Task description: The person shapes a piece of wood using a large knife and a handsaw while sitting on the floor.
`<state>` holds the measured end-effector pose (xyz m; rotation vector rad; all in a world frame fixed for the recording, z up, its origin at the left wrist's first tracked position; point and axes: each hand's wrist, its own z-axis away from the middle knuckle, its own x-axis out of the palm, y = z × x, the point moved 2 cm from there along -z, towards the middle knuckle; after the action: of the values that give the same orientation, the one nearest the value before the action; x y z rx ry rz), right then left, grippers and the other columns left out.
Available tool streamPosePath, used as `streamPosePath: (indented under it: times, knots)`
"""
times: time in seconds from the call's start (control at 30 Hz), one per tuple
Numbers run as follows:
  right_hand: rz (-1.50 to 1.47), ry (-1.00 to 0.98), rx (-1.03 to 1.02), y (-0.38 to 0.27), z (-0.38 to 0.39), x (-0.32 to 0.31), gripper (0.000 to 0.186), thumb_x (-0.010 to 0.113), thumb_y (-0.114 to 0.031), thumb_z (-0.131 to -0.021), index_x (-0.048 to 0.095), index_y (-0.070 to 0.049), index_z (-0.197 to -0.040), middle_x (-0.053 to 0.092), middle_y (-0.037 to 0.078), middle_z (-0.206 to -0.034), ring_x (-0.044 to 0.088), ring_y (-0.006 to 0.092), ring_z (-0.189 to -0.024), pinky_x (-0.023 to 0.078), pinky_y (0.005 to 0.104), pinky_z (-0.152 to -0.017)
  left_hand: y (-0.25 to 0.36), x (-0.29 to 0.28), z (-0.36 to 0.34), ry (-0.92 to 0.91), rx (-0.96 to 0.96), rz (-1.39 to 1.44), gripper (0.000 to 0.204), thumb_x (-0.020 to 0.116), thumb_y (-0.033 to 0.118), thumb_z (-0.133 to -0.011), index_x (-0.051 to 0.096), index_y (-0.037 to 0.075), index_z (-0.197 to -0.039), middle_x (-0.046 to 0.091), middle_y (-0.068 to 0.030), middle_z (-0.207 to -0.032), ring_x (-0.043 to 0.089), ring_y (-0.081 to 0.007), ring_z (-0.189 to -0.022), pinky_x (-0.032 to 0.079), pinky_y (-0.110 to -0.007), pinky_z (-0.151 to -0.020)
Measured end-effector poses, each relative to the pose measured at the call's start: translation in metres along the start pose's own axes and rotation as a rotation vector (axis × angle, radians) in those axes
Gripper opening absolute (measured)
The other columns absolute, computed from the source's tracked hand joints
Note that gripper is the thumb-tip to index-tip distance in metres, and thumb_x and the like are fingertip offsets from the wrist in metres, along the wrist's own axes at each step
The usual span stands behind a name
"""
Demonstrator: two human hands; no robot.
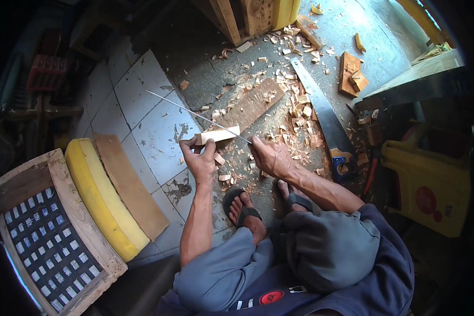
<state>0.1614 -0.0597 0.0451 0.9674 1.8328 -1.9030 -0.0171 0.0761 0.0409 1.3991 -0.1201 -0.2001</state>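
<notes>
In my left hand [200, 159] I grip one end of a small pale wooden block [220, 135], pinched between thumb and fingers. My right hand [273, 158] is closed round the near end of a long thin metal tool [181, 107]. The tool crosses the block's right part and points to the far left; whether it is a blade seen edge-on or a rod, I cannot tell. My fingers hide its grip. Beyond the block, a brown wooden board [255, 105] lies flat on the floor.
Wood chips [300, 113] litter the floor. A handsaw [324, 113] lies to the right, with a square wood piece [348, 73] past it. A webbed wooden frame [84, 210] and yellow foam pad [102, 195] stand left. A yellow case [424, 184] is at right. My sandalled feet [242, 208] are close below.
</notes>
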Motion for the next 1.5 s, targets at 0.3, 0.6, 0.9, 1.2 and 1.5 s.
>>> streamPosePath:
  times: [0.3,0.6,0.9,1.2,1.5]
  knots:
    - [0.129,-0.139,0.088,0.019,-0.009,0.004,0.012,0.05,-0.018,-0.101,0.05,-0.008,-0.107,0.066,0.023,-0.077,0.062,0.0388,-0.053,0.044,0.0498,-0.042,-0.009,-0.001,-0.008,0.034,0.083,0.02,0.044,0.077,0.003,-0.086,0.043,0.0,-0.113,0.058,-0.0124,-0.107,0.059,-0.0164,-0.097,0.052,-0.031,-0.086]
    - [0.179,-0.165,0.157,0.027,-0.007,0.007,0.01,0.054,-0.017,-0.101,0.05,-0.008,-0.102,0.061,0.021,-0.065,0.058,0.0426,-0.051,0.042,0.0517,-0.045,-0.011,-0.007,-0.002,0.034,0.038,0.014,0.046,0.076,0.003,-0.087,0.041,0.0,-0.116,0.057,-0.0118,-0.106,0.058,-0.0162,-0.101,0.054,-0.03,-0.082]
    - [0.143,-0.137,0.174,0.016,-0.008,0.001,0.012,0.057,-0.02,-0.102,0.053,-0.008,-0.102,0.06,0.019,-0.067,0.058,0.0358,-0.05,0.044,0.0489,-0.046,0.002,-0.017,-0.012,-0.036,-0.147,0.1,0.044,0.073,0.009,-0.09,0.044,0.004,-0.123,0.051,-0.0134,-0.118,0.059,-0.0201,-0.103,0.058,-0.035,-0.088]
    - [0.221,-0.222,0.114,0.02,-0.015,-0.007,0.018,0.056,-0.013,-0.097,0.049,-0.007,-0.113,0.063,0.019,-0.079,0.064,0.0385,-0.058,0.05,0.0499,-0.046,-0.003,-0.009,-0.004,-0.033,0.158,-0.467,0.032,0.076,0.018,-0.094,0.055,-0.001,-0.109,0.065,-0.0109,-0.089,0.063,-0.0159,-0.074,0.05,-0.033,-0.065]
    - [0.224,-0.219,0.063,0.016,-0.008,-0.004,0.017,0.056,-0.016,-0.097,0.05,-0.01,-0.112,0.067,0.02,-0.082,0.066,0.0351,-0.057,0.048,0.0469,-0.042,-0.002,-0.014,-0.003,-0.051,0.223,-0.512,0.035,0.079,0.022,-0.091,0.057,-0.003,-0.105,0.063,-0.0135,-0.088,0.061,-0.0212,-0.075,0.051,-0.037,-0.069]
